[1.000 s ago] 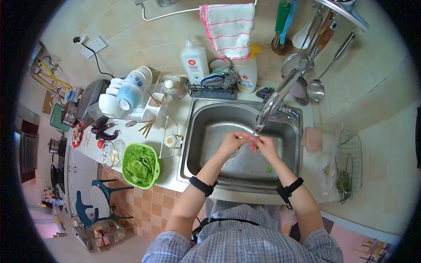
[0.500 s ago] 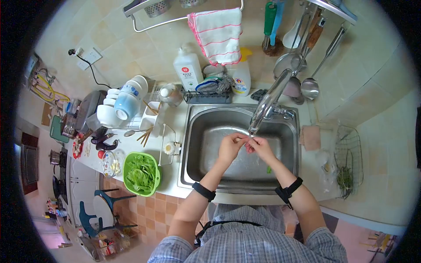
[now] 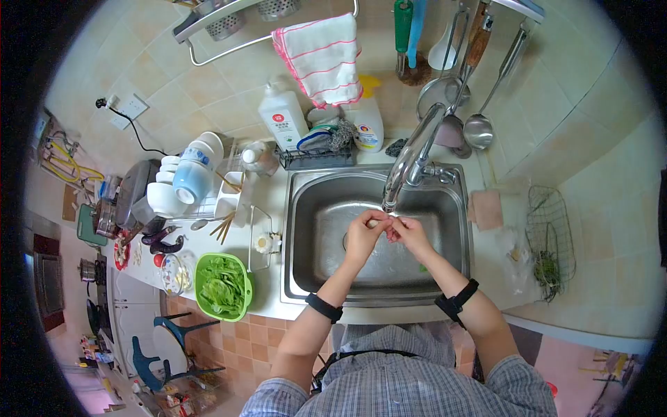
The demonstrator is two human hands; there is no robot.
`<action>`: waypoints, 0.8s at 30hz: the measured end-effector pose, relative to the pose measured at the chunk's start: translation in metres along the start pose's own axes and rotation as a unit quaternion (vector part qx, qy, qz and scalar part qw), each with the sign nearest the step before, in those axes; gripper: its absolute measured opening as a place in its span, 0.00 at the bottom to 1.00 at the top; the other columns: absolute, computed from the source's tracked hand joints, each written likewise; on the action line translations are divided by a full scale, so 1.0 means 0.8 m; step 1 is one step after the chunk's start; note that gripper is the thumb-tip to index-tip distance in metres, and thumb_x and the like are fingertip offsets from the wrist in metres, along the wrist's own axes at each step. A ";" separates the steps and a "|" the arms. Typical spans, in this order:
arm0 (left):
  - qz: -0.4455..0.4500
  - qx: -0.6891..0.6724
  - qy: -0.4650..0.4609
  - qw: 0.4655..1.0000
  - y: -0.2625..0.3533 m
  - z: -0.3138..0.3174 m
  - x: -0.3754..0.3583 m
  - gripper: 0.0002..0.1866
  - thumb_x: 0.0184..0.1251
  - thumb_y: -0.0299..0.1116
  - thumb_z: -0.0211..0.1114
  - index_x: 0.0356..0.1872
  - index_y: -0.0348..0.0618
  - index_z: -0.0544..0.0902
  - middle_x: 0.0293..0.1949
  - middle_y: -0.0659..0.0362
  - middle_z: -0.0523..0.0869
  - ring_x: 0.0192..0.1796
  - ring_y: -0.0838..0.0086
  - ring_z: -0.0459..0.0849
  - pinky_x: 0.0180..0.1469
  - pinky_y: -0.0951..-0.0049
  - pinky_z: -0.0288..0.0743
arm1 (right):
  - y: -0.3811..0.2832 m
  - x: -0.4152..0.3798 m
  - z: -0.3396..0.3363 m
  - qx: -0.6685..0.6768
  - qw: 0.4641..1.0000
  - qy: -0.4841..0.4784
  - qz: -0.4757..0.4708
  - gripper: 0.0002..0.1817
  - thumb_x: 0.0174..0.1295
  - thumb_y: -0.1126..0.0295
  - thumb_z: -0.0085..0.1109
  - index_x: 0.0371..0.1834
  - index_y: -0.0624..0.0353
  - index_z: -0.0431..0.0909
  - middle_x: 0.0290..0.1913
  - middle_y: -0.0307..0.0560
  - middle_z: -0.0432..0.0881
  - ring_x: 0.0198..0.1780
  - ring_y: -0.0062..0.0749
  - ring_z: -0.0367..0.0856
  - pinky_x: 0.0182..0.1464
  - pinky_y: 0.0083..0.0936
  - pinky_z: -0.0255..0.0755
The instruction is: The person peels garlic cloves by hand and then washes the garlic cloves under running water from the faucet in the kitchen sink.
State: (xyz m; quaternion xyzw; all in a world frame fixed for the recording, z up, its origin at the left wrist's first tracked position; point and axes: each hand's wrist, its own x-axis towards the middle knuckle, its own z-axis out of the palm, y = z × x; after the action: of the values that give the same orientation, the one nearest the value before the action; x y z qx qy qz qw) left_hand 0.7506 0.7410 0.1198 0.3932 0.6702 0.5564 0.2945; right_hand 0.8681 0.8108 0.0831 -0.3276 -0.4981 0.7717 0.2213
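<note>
Under the spout of the chrome faucet [image 3: 411,156], both hands meet over the steel sink [image 3: 326,267]. My left hand [image 3: 363,235] is closed, thumb and fingers pinched round something small and pale that I cannot make out. Close beside it, my right hand [image 3: 408,235] has its fingertips pinched together too, and what they hold is hidden. The fingers of the two hands almost touch. A small green scrap [image 3: 422,267] lies in the sink below my right wrist.
Left of the sink stand a green basket of leafy greens [image 3: 222,286], a glass bowl [image 3: 177,273], eggplants [image 3: 165,243] and a dish rack with bowls [image 3: 191,182]. Bottles [image 3: 283,118] line the back. At right are a folded cloth [image 3: 485,210] and a wire basket [image 3: 551,229].
The view has shifted slightly, so the surroundings sit a little differently in the picture. Both hands stay pinched together beneath the faucet, and a pale bit now shows at my left fingers.
</note>
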 end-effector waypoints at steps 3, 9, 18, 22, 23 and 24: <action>-0.027 0.057 -0.023 0.998 0.004 -0.006 0.001 0.08 0.46 0.28 0.67 0.28 0.37 0.80 0.24 0.58 0.81 0.27 0.82 0.76 0.30 0.81 0.68 | 0.011 0.006 -0.007 -0.054 0.997 0.001 -0.046 0.13 0.62 0.67 0.45 0.27 0.64 0.74 0.23 0.41 0.75 0.24 0.20 0.73 0.27 0.16 0.70; -0.033 0.085 -0.065 0.994 0.001 -0.013 0.004 0.07 0.49 0.29 0.64 0.27 0.37 0.79 0.17 0.59 0.80 0.21 0.83 0.75 0.25 0.81 0.66 | 0.005 0.008 -0.009 -0.119 0.990 -0.014 -0.068 0.11 0.61 0.69 0.46 0.29 0.66 0.75 0.23 0.42 0.76 0.24 0.21 0.74 0.28 0.17 0.71; -0.042 0.013 -0.117 0.992 -0.020 -0.020 0.014 0.09 0.51 0.32 0.66 0.28 0.36 0.79 0.22 0.64 0.79 0.24 0.84 0.73 0.27 0.83 0.67 | 0.001 0.010 -0.015 -0.037 0.995 -0.082 0.052 0.11 0.61 0.65 0.48 0.30 0.61 0.73 0.24 0.38 0.73 0.25 0.18 0.70 0.29 0.16 0.68; -0.061 -0.050 -0.173 0.982 -0.022 -0.027 0.017 0.09 0.54 0.33 0.64 0.30 0.39 0.79 0.22 0.67 0.77 0.23 0.88 0.69 0.23 0.86 0.60 | 0.003 0.006 -0.016 0.100 0.977 -0.139 0.125 0.10 0.61 0.64 0.48 0.35 0.60 0.72 0.26 0.36 0.71 0.27 0.18 0.67 0.32 0.17 0.67; -0.092 -0.073 -0.190 0.975 -0.017 -0.029 0.016 0.08 0.55 0.34 0.62 0.31 0.40 0.79 0.21 0.67 0.76 0.22 0.89 0.66 0.21 0.87 0.57 | 0.002 0.005 -0.015 0.118 0.971 -0.149 0.147 0.11 0.61 0.63 0.48 0.35 0.59 0.71 0.27 0.36 0.71 0.27 0.17 0.67 0.33 0.17 0.67; -0.093 -0.073 -0.191 0.975 -0.016 -0.032 0.016 0.08 0.55 0.34 0.62 0.31 0.40 0.79 0.21 0.67 0.76 0.22 0.89 0.66 0.21 0.87 0.57 | 0.000 0.005 -0.012 0.118 0.971 -0.148 0.147 0.11 0.61 0.63 0.48 0.35 0.59 0.71 0.27 0.36 0.71 0.27 0.17 0.67 0.33 0.17 0.67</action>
State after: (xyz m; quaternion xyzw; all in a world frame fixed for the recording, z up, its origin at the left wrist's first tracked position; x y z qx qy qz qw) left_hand 0.7203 0.7379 0.1128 0.4056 0.5927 0.4890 0.4950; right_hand 0.8724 0.8194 0.0788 -0.2509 -0.3770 0.8891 0.0666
